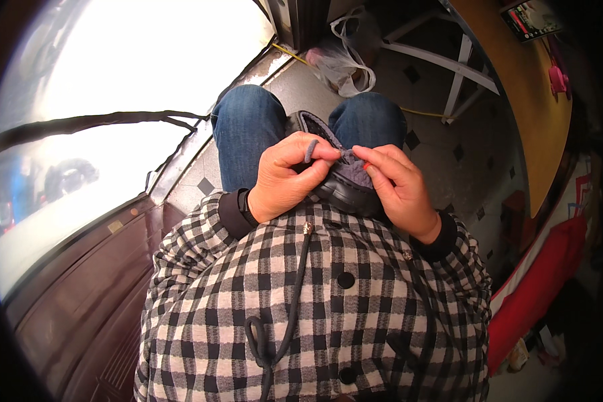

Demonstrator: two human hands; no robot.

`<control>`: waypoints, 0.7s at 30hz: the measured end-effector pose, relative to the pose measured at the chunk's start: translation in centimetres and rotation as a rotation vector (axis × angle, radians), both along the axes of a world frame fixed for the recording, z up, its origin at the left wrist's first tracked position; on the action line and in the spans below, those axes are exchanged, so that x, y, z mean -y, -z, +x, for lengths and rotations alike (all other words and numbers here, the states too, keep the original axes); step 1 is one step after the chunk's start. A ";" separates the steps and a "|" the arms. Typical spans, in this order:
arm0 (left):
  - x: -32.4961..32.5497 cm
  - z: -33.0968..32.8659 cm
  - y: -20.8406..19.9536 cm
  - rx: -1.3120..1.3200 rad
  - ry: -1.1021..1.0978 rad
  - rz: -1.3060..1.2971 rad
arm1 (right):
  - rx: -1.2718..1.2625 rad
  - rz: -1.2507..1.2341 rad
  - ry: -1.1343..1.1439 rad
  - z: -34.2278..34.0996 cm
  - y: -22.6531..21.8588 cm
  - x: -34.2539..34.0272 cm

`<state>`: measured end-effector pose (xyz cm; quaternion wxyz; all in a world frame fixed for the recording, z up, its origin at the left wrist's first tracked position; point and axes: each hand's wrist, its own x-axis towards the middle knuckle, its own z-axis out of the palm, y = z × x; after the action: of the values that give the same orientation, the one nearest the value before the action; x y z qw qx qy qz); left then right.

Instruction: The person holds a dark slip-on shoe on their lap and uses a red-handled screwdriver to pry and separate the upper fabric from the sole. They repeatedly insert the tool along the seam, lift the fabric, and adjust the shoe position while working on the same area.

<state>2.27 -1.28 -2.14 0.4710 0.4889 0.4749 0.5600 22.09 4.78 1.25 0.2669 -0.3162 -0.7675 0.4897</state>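
A black slipper (352, 193) with a thick sole and fuzzy grey lining rests in my lap, by my knees. My left hand (289, 175) is closed in a pinch at the slipper's grey upper, with a loop of grey yarn (311, 151) around its index finger. Facing it, my right hand (399, 190) pinches at the same gathered grey edge (352, 163). Between the right fingertips shows a small orange-red piece (366, 165); most of it is hidden by the fingers. The fingertips of both hands nearly meet.
A glass door (147, 60) with a dark frame stands on my left. Ahead on the tiled floor lies a clear plastic bag (342, 67) near a white metal leg frame (442, 63). To the right are a wooden tabletop (516, 100) with a lit screen and a red cloth (543, 281).
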 end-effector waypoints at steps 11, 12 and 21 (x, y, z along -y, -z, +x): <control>-1.8 -2.9 0.0 -0.215 0.456 -0.042 | -0.095 -0.091 -0.237 0.7 1.1 -1.6; -1.9 -3.3 0.0 -0.242 0.528 -0.036 | -0.070 -0.152 -0.250 1.0 0.9 -1.8; -1.8 -3.2 -0.9 -0.122 0.684 -0.114 | -0.031 -0.147 -0.429 2.0 0.2 -3.3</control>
<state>-0.98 0.50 -1.22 0.6288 0.6251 0.3414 0.3119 24.06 8.08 1.02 0.1446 -0.1567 -0.7752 0.5946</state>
